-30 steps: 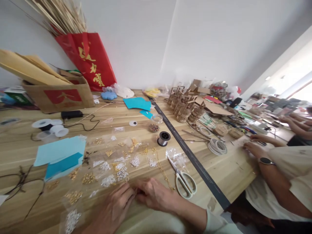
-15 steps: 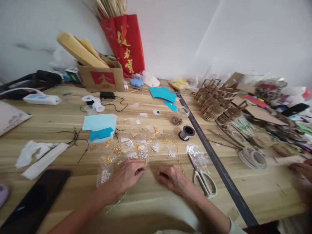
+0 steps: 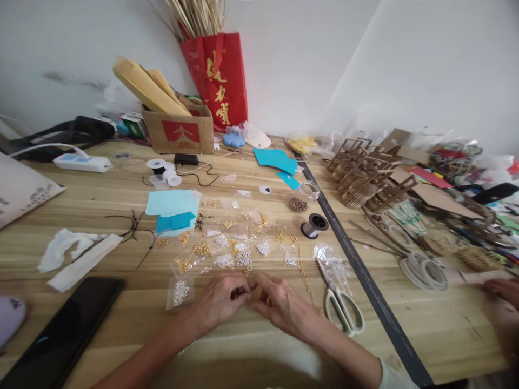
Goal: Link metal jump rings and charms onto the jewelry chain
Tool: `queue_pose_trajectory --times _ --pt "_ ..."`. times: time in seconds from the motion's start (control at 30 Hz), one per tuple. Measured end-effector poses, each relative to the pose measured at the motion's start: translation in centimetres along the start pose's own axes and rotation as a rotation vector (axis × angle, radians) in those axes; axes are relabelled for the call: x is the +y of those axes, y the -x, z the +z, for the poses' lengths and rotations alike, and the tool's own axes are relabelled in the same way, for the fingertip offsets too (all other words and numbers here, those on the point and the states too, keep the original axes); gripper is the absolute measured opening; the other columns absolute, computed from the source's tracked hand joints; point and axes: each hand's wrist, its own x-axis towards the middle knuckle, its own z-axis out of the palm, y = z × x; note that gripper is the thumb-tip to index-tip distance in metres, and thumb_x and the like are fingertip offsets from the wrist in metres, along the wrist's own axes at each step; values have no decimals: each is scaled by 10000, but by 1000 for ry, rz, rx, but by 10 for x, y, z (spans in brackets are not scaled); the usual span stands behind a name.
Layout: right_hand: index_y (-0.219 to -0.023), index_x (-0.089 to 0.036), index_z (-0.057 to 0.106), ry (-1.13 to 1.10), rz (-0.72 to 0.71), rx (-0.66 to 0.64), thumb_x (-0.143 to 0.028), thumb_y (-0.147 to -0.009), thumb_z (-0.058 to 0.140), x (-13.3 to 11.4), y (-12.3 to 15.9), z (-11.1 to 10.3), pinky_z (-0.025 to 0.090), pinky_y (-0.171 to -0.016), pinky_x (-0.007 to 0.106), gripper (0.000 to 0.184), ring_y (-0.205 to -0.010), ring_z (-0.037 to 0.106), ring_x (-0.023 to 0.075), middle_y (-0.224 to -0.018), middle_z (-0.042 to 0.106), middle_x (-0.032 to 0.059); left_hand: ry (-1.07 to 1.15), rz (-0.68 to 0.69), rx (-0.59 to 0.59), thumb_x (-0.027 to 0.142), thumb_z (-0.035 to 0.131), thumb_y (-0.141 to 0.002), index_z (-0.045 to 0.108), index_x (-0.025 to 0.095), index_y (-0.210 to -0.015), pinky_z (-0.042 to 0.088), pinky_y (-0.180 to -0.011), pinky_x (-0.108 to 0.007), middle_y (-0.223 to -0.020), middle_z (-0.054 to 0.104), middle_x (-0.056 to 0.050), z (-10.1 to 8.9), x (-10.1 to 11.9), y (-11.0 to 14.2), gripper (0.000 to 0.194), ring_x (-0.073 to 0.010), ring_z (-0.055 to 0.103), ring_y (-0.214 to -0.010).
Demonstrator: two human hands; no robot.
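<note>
My left hand (image 3: pixel 227 294) and my right hand (image 3: pixel 279 302) meet above the wooden table, fingertips close together. The fingers of both are curled in a pinch; what lies between them, if anything, is too small to make out. Just beyond them are small bags of silver beads (image 3: pixel 243 255) and gold beads (image 3: pixel 201 248). A bag of silver rings (image 3: pixel 180 292) lies left of my left hand. To the right of my right hand, a gold chain (image 3: pixel 305 273) stretches along the table, beside white-handled scissors (image 3: pixel 343 308) whose blades point away from me.
A spool of wire (image 3: pixel 314 226) stands behind the scissors. A dark strip (image 3: pixel 357 259) crosses the table. Small woven baskets (image 3: pixel 357 173) are piled at the back right. A black phone (image 3: pixel 65 329) lies front left. Another person's hand (image 3: pixel 505 289) shows at the right edge.
My two hands have come together; the right hand moved in toward the left until their fingertips nearly touch. The whole view has shifted slightly.
</note>
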Motion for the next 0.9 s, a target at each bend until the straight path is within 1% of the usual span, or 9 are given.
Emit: queue_pose_trajectory --times 0.1,0.2,0.3,0.43,0.57,0.73,0.8,0.83,0.9 --pt "-984 -221 562 -67 -18 32 -118 -879 587 0 -6 7 432 -661 225 150 -758 628 160 -835 657 -9 53 -42 11 161 519 -823 663 173 -702 384 -594 -222 -690 659 0 6 -5 3 189 -136 578 -630" --pt "-899 -206 578 -107 -42 68 -78 -864 573 4 -8 8 405 -626 205 133 -701 601 135 -792 637 -21 61 -49 16 157 544 -804 690 177 -745 399 -617 -229 -718 684 -4 7 -9 4 158 -143 596 -651" --pt "-824 -196 599 -80 -67 82 -43 -849 542 8 -7 7 369 -594 197 165 -648 559 115 -748 606 -31 38 -60 -2 151 529 -807 699 179 -770 410 -640 -239 -744 699 -13 3 -6 4 176 -153 608 -677" --pt "-775 -186 617 -37 -70 54 -45 -845 524 12 -5 4 355 -586 203 183 -635 545 118 -735 602 -20 -6 -84 10 162 534 -804 684 176 -739 407 -636 -243 -718 689 -12 -5 0 2 164 -156 595 -667" --pt "-789 -184 636 -18 -55 49 -65 -850 528 12 -3 0 360 -577 204 171 -631 552 123 -745 614 -10 9 -95 48 181 553 -790 662 170 -701 400 -620 -238 -694 673 -12 -10 -1 1 141 -152 578 -650" --pt "-776 -177 646 -9 -30 3 -53 -824 557 9 -2 -5 377 -578 197 160 -630 563 115 -762 624 -9 60 -110 67 216 572 -777 653 165 -684 385 -590 -231 -660 653 -5 -9 -6 0 134 -140 545 -613" --pt "-840 -182 658 -27 -6 9 -107 -817 616 8 -2 -6 390 -577 196 89 -630 571 117 -772 627 -9 59 -97 40 235 582 -777 652 161 -671 377 -584 -230 -648 641 -2 -6 -5 0 147 -135 533 -605" --pt "-890 -185 658 -54 11 23 -142 -808 651 7 -1 -5 397 -571 194 93 -624 573 118 -764 626 -13 54 -94 26 241 586 -776 656 161 -671 372 -582 -229 -646 638 0 -5 -4 0 149 -133 529 -603" --pt "-959 -191 646 -135 34 47 -179 -794 688 6 -1 -1 404 -553 188 171 -611 572 117 -736 622 -26 42 -102 2 235 590 -765 669 164 -680 362 -575 -228 -644 633 5 0 -3 0 136 -129 521 -597"
